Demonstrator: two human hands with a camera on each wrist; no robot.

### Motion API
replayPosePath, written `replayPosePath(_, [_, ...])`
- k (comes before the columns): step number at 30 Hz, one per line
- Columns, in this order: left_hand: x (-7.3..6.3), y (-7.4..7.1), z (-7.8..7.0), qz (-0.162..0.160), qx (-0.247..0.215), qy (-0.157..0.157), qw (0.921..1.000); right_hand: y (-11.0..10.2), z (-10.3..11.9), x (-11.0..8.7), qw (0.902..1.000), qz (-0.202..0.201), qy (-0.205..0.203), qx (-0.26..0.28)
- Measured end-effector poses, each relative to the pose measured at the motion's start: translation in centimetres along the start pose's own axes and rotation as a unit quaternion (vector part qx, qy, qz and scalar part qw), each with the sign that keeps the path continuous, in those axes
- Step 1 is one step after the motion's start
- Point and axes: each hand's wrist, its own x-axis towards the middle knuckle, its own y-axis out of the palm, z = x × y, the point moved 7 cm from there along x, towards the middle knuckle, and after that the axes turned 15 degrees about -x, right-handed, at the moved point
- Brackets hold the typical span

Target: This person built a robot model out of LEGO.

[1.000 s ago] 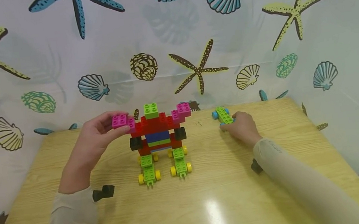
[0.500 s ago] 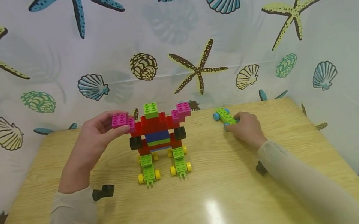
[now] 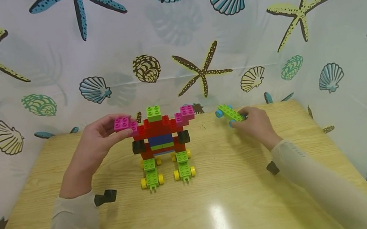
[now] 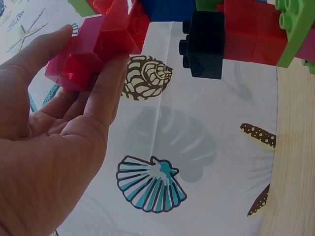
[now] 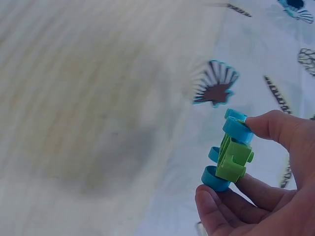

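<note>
A figure of toy building bricks [image 3: 159, 127] stands upright on the table, with a red and blue body, pink arms, a lime head and two green wheeled bases with yellow wheels. My left hand [image 3: 98, 141] grips its pink arm bricks [image 4: 83, 51] at the left, thumb on one side and fingers on the other. Off to the right of the figure, my right hand [image 3: 254, 124] pinches a green wheeled brick base [image 3: 230, 113] with blue wheels. Thumb and fingers press on its blue wheels in the right wrist view, where the base [image 5: 234, 160] is tilted.
The wooden table [image 3: 243, 199] reaches back to a white cloth [image 3: 158, 28] printed with starfish and shells, which also hangs along both sides. Black pieces jut out at both wrists, one beside the left sleeve [image 3: 75, 221].
My right hand has moved slightly to the right and then up, and the green wheeled base has risen with it. The left hand and the figure have stayed in place.
</note>
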Motion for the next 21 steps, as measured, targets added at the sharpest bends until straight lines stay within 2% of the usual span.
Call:
replayPosePath(15, [-0.2,0.4,-0.6,-0.002,-0.017,0.011,0.9998,-6.4,6.4,-1.2,0.9946,-0.026,-0.100,0.006])
replayPosePath(21, [0.0,0.5,-0.3,0.006,-0.016,0.010,0.9998,-8.2,9.1,-1.5,0.9927,-0.027,-0.116,0.020])
